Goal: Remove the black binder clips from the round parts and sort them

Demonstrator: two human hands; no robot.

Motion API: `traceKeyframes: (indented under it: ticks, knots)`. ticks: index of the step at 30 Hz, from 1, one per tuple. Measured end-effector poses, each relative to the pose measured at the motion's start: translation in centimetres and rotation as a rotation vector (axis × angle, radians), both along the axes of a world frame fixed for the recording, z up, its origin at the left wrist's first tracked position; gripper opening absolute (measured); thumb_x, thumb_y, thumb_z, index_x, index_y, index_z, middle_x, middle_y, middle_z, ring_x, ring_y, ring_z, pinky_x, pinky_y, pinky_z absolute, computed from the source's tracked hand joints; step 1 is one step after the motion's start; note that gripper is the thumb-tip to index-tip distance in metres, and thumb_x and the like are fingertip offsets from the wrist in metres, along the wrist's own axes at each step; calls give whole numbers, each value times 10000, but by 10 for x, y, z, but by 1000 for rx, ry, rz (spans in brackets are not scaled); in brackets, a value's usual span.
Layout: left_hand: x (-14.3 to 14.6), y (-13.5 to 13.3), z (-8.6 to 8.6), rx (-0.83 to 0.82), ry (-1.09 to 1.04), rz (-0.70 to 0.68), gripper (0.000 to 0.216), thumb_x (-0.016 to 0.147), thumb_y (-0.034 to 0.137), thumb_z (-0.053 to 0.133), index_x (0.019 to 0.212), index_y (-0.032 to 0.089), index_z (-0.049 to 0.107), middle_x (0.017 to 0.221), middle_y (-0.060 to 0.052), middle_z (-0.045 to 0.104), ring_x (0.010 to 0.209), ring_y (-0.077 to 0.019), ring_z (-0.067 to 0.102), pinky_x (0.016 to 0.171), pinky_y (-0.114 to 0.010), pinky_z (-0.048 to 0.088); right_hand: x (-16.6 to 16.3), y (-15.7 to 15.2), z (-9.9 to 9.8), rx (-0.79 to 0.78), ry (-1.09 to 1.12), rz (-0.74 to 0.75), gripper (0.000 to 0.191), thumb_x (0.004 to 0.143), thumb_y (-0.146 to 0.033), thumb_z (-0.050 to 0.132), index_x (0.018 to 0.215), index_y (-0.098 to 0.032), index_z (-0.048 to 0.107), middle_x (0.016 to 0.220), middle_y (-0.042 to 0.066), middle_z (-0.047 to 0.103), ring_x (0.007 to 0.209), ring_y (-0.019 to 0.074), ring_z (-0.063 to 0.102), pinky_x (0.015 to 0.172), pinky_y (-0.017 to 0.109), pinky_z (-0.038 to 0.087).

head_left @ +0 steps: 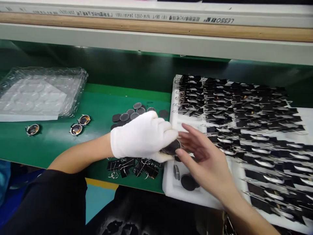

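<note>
In a white glove, my left hand (145, 135) is closed on a dark round disc (171, 147) with a thin rim. My bare right hand (206, 156) grips the same disc at its right edge, thumb in front and the other fingers partly hidden behind. Whether it is a lens or a case, I cannot tell. Below the left hand lie several black binder clips (123, 166). Beyond it is a loose pile of dark and clear round discs (129, 114). More dark discs (188, 182) rest in the white foam tray (168, 182) under my right hand.
Rows of binder clips clamped on metal-edged pieces (244, 104) fill much of the foam at right. On the green table (102, 94), round metal-framed pieces (76, 129) lie at left, near stacked clear plastic trays (41, 91). A shelf edge (146, 39) crosses the back.
</note>
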State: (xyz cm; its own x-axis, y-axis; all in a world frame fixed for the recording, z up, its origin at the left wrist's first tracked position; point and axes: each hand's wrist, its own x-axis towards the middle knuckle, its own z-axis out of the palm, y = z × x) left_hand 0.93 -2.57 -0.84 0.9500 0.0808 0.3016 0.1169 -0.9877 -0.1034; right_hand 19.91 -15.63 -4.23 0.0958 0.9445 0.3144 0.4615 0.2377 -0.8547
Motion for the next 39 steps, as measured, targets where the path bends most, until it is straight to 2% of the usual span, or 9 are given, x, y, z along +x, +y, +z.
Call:
traceKeyframes:
  ticks: [3,9,11,17,22,25,31,35,39]
  knots:
    - [-7,19,5,-138,11,-30,441,1000,579,525,1127,178,656,940,-97,719,796,-214,657,668,-333,382,5,6,1,-343,422,54,230,895,-324,790,1115,-259,766,881,26,793,701,152,746,636,238,649]
    - [-24,26,6,-355,282,-22,475,916,689,592,904,223,684,703,2,662,570,-153,561,599,-317,335,20,9,0,-387,925,-111,158,811,-312,860,929,-283,758,860,-25,737,770,129,730,704,195,628]
    - [-24,14,3,-316,349,-98,492,853,710,665,951,229,677,758,-10,683,591,-167,575,585,-326,328,22,9,0,-404,917,-108,173,814,-320,860,957,-282,772,886,-18,734,782,132,734,717,200,631]
    - [-14,20,-3,-17,103,-46,320,1008,335,603,722,192,625,656,-18,639,599,-157,590,591,-320,311,27,4,1,-348,776,24,134,880,-385,806,996,-321,796,916,10,753,791,151,730,668,215,622]
    - [-6,24,-8,-392,-346,107,337,996,440,618,770,195,665,672,29,679,591,-103,606,591,-255,408,18,-5,2,-211,452,139,196,907,-225,767,1069,-332,786,1263,69,717,898,181,718,629,246,590]
    - [-1,7,-11,-653,-448,182,336,987,395,635,732,177,620,642,46,667,546,-69,573,551,-214,410,12,-6,3,-185,349,206,216,895,-184,762,1067,-311,792,1084,79,736,839,182,699,613,259,582]
    - [-6,2,-9,-477,-211,108,487,1043,441,415,670,178,585,589,17,590,497,-93,496,507,-272,296,14,-7,5,-174,341,201,231,892,-149,746,1045,-316,792,900,22,717,670,112,632,525,184,510]
    - [-9,4,-7,-542,-54,134,700,799,825,553,521,193,442,444,40,406,423,-86,349,459,-281,190,15,-7,7,-182,299,213,255,897,-125,731,1033,-331,792,915,7,714,677,92,624,544,158,502]
    - [-2,-8,-10,-602,-66,246,713,700,776,648,478,200,292,411,58,279,430,-67,224,461,-275,174,14,-7,7,-193,289,235,259,911,-115,714,1047,-322,789,932,12,702,712,93,629,580,158,519]
